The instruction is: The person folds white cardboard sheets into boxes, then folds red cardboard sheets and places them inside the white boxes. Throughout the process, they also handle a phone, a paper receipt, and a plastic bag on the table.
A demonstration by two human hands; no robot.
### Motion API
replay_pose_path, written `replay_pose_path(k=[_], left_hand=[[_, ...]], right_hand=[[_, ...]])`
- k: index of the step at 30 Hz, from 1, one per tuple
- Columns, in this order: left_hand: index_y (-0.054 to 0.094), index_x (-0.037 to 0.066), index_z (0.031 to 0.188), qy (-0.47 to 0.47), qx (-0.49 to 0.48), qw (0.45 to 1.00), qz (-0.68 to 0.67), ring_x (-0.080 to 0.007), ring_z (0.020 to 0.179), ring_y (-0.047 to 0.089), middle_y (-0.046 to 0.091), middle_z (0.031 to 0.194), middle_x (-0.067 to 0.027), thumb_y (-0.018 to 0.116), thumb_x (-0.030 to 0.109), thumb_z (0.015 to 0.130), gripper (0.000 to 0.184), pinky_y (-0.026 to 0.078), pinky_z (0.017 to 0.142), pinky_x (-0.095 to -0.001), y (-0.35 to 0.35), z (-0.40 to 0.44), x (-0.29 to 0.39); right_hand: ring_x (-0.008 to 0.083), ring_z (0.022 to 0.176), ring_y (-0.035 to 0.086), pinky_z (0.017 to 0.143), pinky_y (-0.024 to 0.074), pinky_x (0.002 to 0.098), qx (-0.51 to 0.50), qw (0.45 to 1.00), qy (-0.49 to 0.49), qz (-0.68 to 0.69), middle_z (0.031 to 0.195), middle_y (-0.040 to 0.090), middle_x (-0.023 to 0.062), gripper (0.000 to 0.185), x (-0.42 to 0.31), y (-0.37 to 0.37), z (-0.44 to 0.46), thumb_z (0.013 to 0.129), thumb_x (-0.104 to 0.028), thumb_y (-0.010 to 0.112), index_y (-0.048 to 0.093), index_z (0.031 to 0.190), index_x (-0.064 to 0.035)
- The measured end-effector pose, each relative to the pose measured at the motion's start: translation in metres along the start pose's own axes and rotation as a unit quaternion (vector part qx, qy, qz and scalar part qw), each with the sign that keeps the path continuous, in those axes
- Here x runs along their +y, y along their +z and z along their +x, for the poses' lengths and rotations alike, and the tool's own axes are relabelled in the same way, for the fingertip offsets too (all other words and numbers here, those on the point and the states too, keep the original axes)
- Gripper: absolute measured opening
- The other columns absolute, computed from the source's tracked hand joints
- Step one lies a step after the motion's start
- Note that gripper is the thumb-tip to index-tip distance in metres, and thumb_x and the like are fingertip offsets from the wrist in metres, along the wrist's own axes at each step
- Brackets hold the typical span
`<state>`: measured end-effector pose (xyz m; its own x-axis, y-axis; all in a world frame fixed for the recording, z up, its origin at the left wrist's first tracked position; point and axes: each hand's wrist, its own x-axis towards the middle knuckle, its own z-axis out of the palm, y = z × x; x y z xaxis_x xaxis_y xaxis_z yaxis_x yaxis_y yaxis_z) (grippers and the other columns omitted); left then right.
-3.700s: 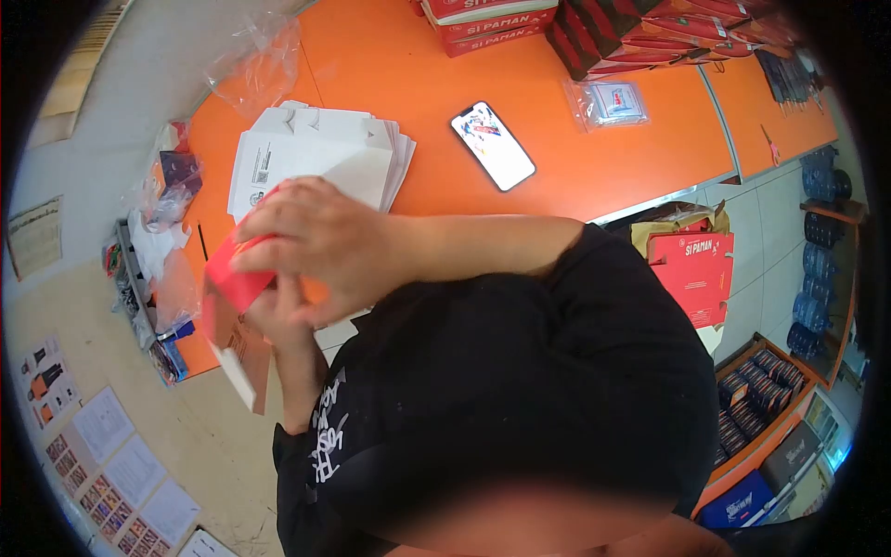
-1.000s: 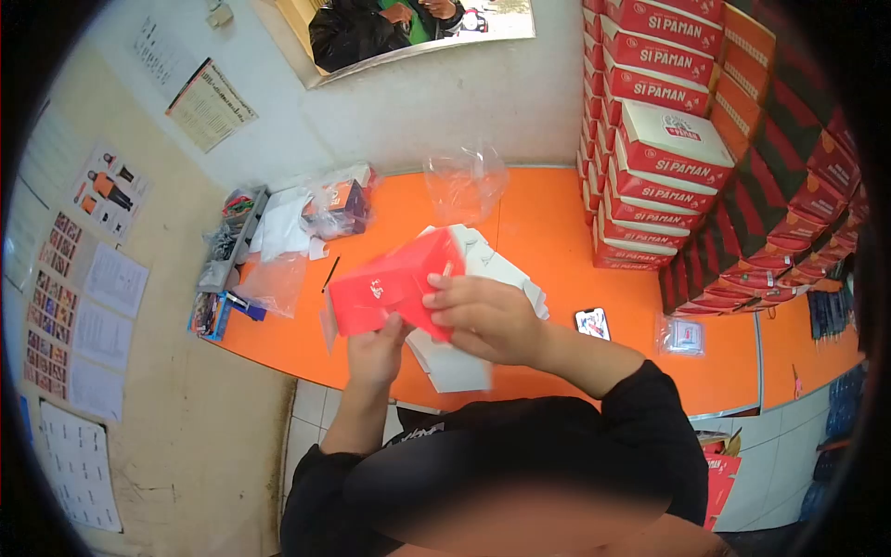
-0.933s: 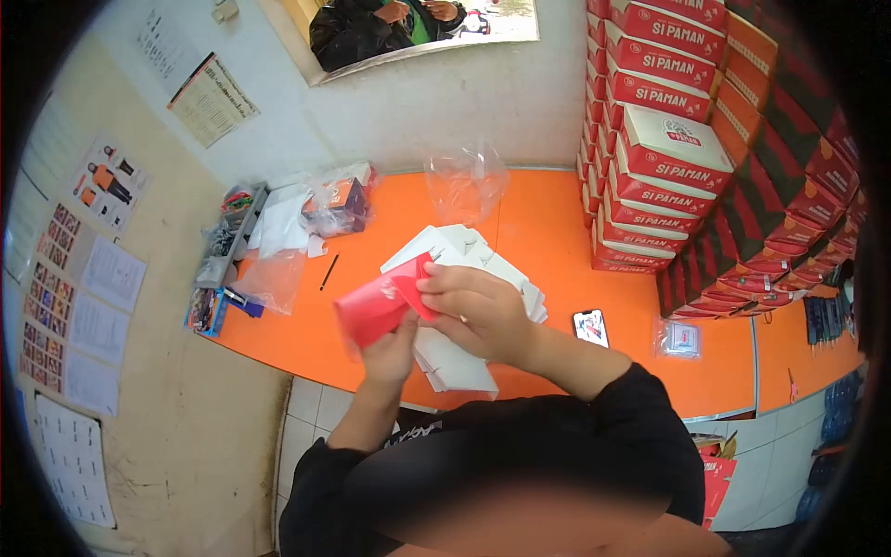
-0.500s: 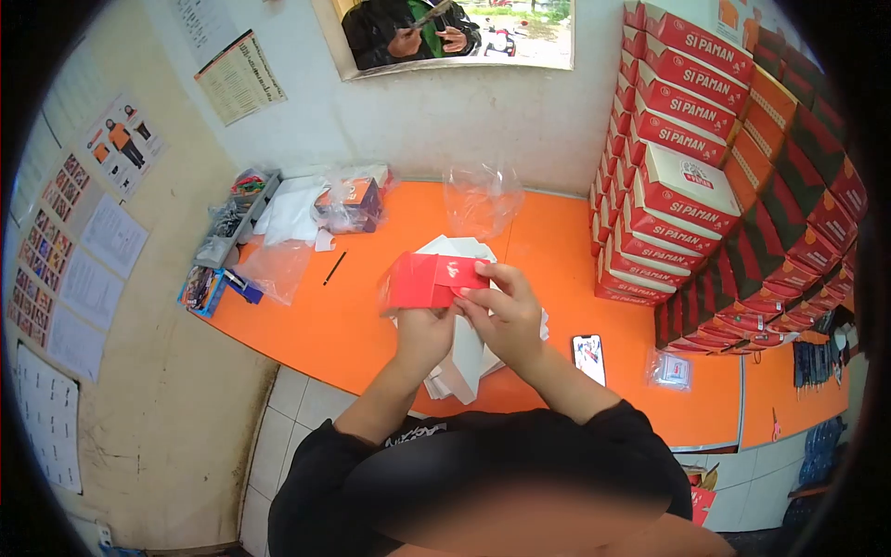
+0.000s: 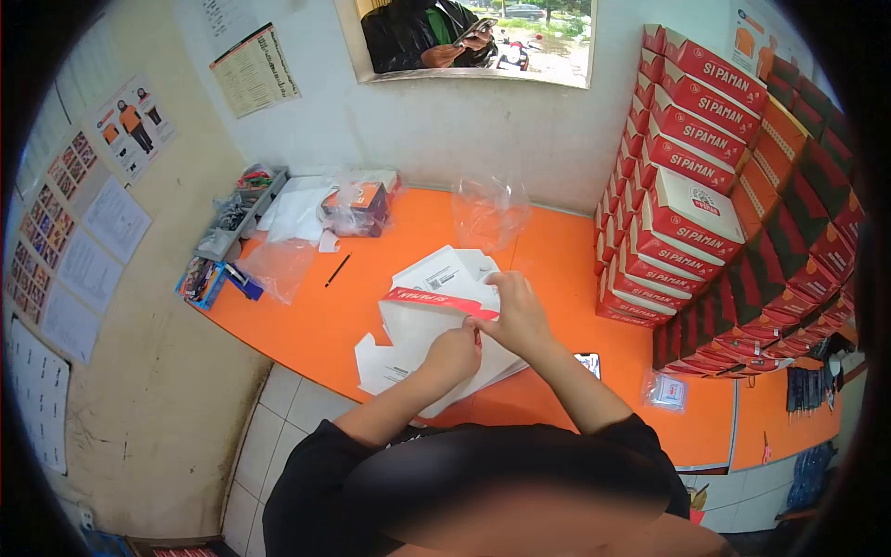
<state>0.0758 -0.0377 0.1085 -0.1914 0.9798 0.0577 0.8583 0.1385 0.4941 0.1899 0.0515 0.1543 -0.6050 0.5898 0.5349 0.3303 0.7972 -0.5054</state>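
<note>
Holds a part-folded cardboard box with white inner panels and a red printed strip [image 5: 427, 299], low over a pile of flat white cardboard blanks [image 5: 441, 269] on the orange desk [image 5: 297, 325]. Pinches the far right corner between thumb and fingers of the right hand [image 5: 522, 314]; curls the left hand [image 5: 453, 356] nearly closed at the near side, seemingly on the card, though with the exact grip hidden. Of the two hands, neither spread open.

Looks partly formed: strip folded up from the white panel, near side and cover apparently unclosed. More flat blanks underneath, unfolded; at right, a tall stack of closed red-and-white cardboard boxes [image 5: 694, 135], seemingly complete.

Compared with half a second earlier, shows white inner panels rather than compact red outer faces. Now partly hides the white-screened phone [image 5: 588, 363] behind the right forearm.
</note>
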Motion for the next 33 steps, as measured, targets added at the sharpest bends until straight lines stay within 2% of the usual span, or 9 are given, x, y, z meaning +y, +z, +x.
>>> replay_pose_path(k=[5,11,15,22,24,27,29,32,33], left_hand=[[0.054,-0.004,0.088,-0.083,-0.013,0.942,-0.324,-0.0375,0.066,0.060,0.059,0.072,-0.0233,0.052,0.008,0.073,0.019,0.047,0.061,-0.0444,0.000,0.005,-0.015],[0.035,-0.017,0.107,0.054,0.038,0.987,-0.149,-0.0404,0.070,0.058,0.058,0.073,-0.0255,0.051,0.009,0.074,0.045,0.045,0.059,-0.0445,0.033,0.008,-0.023],[0.054,-0.005,0.091,0.056,-0.049,0.990,-0.118,-0.0397,0.073,0.058,0.058,0.074,-0.0251,0.054,0.010,0.072,0.025,0.045,0.060,-0.0442,-0.030,0.006,0.009],[0.059,0.000,0.084,0.121,-0.115,0.983,0.076,-0.0380,0.080,0.057,0.059,0.083,-0.0211,0.053,0.009,0.071,0.017,0.047,0.068,-0.0414,-0.034,0.024,-0.027],[0.059,0.002,0.086,0.300,-0.127,0.903,0.280,-0.0347,0.089,0.056,0.059,0.090,-0.0182,0.049,0.009,0.073,0.018,0.046,0.075,-0.0405,-0.013,0.015,-0.043],[0.061,0.004,0.090,0.256,-0.234,0.912,0.220,-0.0301,0.096,0.055,0.059,0.097,-0.0146,0.045,0.009,0.077,0.021,0.045,0.080,-0.0378,0.045,-0.002,-0.093],[0.059,0.006,0.099,0.023,-0.246,0.965,0.089,-0.0286,0.088,0.059,0.061,0.087,-0.0136,0.053,0.002,0.073,0.027,0.045,0.079,-0.0359,0.034,-0.005,-0.066],[0.060,0.007,0.102,0.109,-0.348,0.908,0.208,-0.0287,0.093,0.056,0.060,0.099,-0.0133,0.051,0.010,0.076,0.027,0.046,0.081,-0.0346,-0.023,-0.019,-0.036],[0.058,0.007,0.106,0.127,-0.465,0.876,-0.009,-0.0286,0.096,0.056,0.060,0.100,-0.0139,0.052,0.011,0.076,0.031,0.044,0.084,-0.0346,-0.049,-0.023,-0.027]], right_hand=[[0.0314,0.075,0.055,0.067,0.0444,0.0368,-0.031,0.980,-0.194,0.024,0.076,0.056,0.0105,0.014,0.025,0.012,-0.016,0.072,-0.013,0.063,0.057,0.081,-0.0053],[0.0119,0.057,0.060,0.052,0.0455,0.0233,-0.007,0.905,0.226,0.361,0.065,0.061,0.0117,0.006,-0.006,0.025,-0.030,0.073,-0.005,0.064,0.061,0.072,-0.0006],[0.0183,0.064,0.060,0.056,0.0461,0.0262,0.003,0.996,0.046,0.080,0.073,0.062,0.0106,0.009,0.012,0.030,-0.037,0.071,-0.005,0.066,0.061,0.076,-0.0001],[0.0298,0.089,0.056,0.077,0.0451,0.0355,-0.152,0.963,-0.043,0.220,0.095,0.059,0.0153,0.023,0.009,0.002,-0.053,0.079,-0.020,0.057,0.060,0.098,-0.0065],[0.0311,0.086,0.057,0.074,0.0454,0.0369,-0.073,0.982,-0.063,0.160,0.091,0.060,0.0148,0.017,0.026,-0.019,-0.029,0.079,-0.012,0.058,0.059,0.094,-0.0059],[0.0308,0.087,0.056,0.074,0.0445,0.0382,0.059,0.992,-0.101,0.052,0.095,0.060,0.0134,0.021,0.059,-0.019,0.010,0.081,-0.020,0.057,0.059,0.099,-0.0087],[0.0317,0.102,0.051,0.085,0.0409,0.0389,-0.386,0.908,0.158,0.049,0.110,0.055,0.0141,0.030,0.068,-0.018,0.020,0.083,-0.029,0.053,0.057,0.107,-0.0112],[0.0325,0.121,0.036,0.098,0.0309,0.0438,-0.429,0.903,0.012,-0.017,0.129,0.041,0.0133,0.043,0.097,0.025,-0.050,0.084,-0.038,0.050,0.048,0.122,-0.0162],[0.0325,0.121,0.036,0.098,0.0309,0.0438,-0.435,0.900,0.008,-0.017,0.129,0.041,0.0133,0.043,0.097,0.030,-0.068,0.084,-0.038,0.050,0.048,0.122,-0.0162]])
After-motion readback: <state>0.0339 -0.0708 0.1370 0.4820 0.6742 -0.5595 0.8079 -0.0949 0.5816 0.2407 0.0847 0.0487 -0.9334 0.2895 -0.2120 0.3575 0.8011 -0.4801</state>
